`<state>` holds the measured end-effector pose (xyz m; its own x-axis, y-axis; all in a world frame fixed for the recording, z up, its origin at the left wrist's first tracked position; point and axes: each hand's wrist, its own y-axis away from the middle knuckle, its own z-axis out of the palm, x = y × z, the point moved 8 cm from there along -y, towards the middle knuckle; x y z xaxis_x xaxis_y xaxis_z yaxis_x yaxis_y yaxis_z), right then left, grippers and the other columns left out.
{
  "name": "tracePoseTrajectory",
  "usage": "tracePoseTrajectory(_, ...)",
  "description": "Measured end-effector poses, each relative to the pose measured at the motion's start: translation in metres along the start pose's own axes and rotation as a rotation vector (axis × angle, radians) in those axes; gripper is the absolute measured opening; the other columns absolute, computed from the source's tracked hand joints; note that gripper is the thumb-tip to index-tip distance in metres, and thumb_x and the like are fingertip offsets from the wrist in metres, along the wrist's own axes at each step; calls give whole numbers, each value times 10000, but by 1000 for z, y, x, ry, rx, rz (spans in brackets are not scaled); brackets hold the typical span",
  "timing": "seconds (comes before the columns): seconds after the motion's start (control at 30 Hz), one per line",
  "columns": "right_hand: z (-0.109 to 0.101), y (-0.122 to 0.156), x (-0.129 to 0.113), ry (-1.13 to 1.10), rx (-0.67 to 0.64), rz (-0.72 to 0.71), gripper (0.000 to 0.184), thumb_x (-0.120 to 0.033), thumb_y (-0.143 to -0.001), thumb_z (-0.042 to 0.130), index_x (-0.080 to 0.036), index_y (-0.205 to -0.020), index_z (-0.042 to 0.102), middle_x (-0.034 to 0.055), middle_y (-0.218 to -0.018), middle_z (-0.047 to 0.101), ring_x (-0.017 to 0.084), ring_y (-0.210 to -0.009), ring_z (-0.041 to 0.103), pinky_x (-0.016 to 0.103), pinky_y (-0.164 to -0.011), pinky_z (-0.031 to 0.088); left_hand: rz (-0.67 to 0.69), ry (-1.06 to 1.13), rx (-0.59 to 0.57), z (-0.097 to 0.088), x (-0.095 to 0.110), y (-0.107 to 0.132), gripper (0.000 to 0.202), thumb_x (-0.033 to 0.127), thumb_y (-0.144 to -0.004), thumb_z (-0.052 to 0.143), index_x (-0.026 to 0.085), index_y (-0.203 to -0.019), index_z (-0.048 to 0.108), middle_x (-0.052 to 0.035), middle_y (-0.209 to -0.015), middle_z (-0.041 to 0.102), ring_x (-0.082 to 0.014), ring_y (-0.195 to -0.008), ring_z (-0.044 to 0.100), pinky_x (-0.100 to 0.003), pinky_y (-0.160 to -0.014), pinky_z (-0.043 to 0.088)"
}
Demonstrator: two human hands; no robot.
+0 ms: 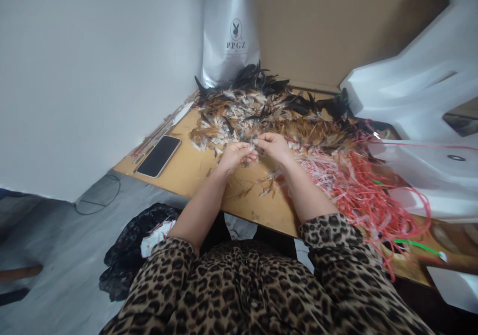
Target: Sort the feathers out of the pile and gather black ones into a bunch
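Note:
My left hand (239,157) is closed in a pinch over the table's front half, palm turned partly up. My right hand (274,147) meets it fingertip to fingertip, also pinching. Between them shows a small greyish feather (252,140), blurred and mostly covered by the fingers. Just beyond both hands spreads a heap of brown, white and black feathers (313,131). A few loose feathers (267,188) lie on the tabletop below my right wrist.
A phone (159,156) lies at the table's (197,175) left edge. Tangled red and pink strips (358,190) cover the right side, beside a white sewing machine (421,91). A silver-white bag (231,31) stands behind the feathers. On the floor is a black plastic bag (130,245).

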<state>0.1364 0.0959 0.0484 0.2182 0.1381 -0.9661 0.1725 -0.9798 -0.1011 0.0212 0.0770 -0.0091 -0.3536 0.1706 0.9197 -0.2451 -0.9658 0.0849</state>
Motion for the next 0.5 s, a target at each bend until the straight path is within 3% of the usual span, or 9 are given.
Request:
tracePoseTrajectory(0.1, -14, -3, 4, 88, 55, 2, 302, -418, -624, 637, -129, -708, 659, 3, -598, 601, 87, -516, 455, 228, -535, 365, 35, 42, 83, -8, 4, -1, 207, 259, -676, 688, 108, -789, 602, -47, -712, 678, -72, -566, 607, -161, -529, 438)
tracePoseTrajectory(0.2, -22, -7, 12, 342, 17, -6, 254, -374, -639, 609, -126, -640, 659, -2, -549, 578, 85, -499, 435, 221, -511, 332, 61, 78, 167, -16, 6, -2, 193, 254, -689, 678, 115, -793, 595, -47, -745, 681, -73, -602, 615, -161, -543, 436)
tracePoseTrajectory(0.33, -20, -8, 30, 642, -79, 50, 256, -383, -627, 606, -139, -565, 651, -12, -484, 533, 87, -474, 417, 223, -488, 298, 86, 121, 219, -24, 6, -3, 171, 247, -707, 663, 119, -799, 595, -44, -768, 678, -67, -622, 616, -153, -547, 428)
tracePoseTrajectory(0.5, -7, -7, 45, 794, -116, 103, 230, -396, -601, 627, -173, -607, 686, 6, -539, 580, 104, -512, 465, 225, -500, 308, 84, 157, 240, -27, 5, -4, 164, 233, -718, 653, 121, -820, 592, -38, -778, 678, -63, -622, 613, -148, -537, 424)
